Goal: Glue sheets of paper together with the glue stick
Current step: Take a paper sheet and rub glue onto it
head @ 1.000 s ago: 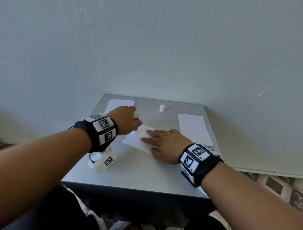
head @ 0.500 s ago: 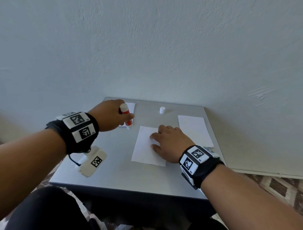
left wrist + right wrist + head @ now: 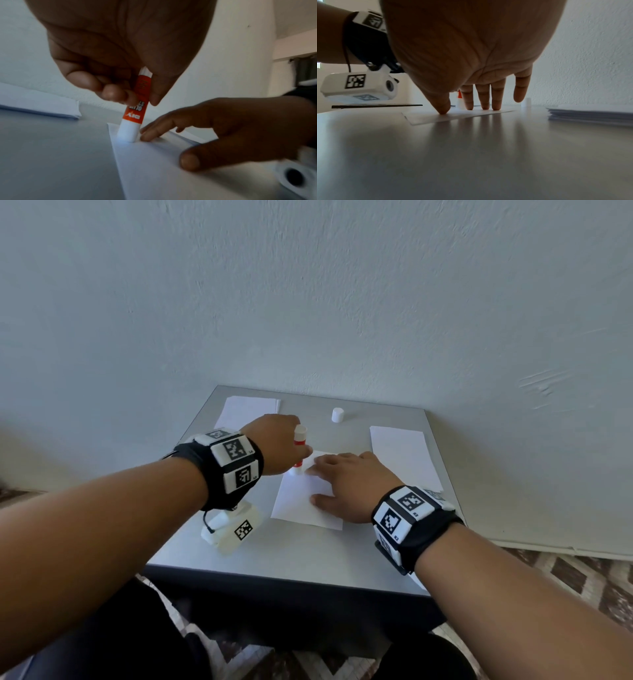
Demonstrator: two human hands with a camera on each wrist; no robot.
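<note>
A white sheet of paper [image 3: 301, 501] lies in the middle of the grey table [image 3: 308, 559]. My left hand [image 3: 277, 446] grips an orange-and-white glue stick [image 3: 135, 109], uncapped, its white end down on the sheet's far left corner [image 3: 123, 143]. My right hand [image 3: 346, 481] lies on the sheet with straight fingers [image 3: 469, 100] and thumb pressing it flat, just right of the stick [image 3: 298, 451]. The stick's white cap [image 3: 337, 415] stands apart at the back of the table.
One stack of white sheets [image 3: 400, 453] lies at the table's right side, also low at the right in the right wrist view [image 3: 594, 115]. Another stack [image 3: 246, 409] lies at the back left. A pale wall rises just behind the table.
My left hand has come back from the left with the glue stick and set its end on the sheet's far left corner. My right hand stays pressing the sheet.
</note>
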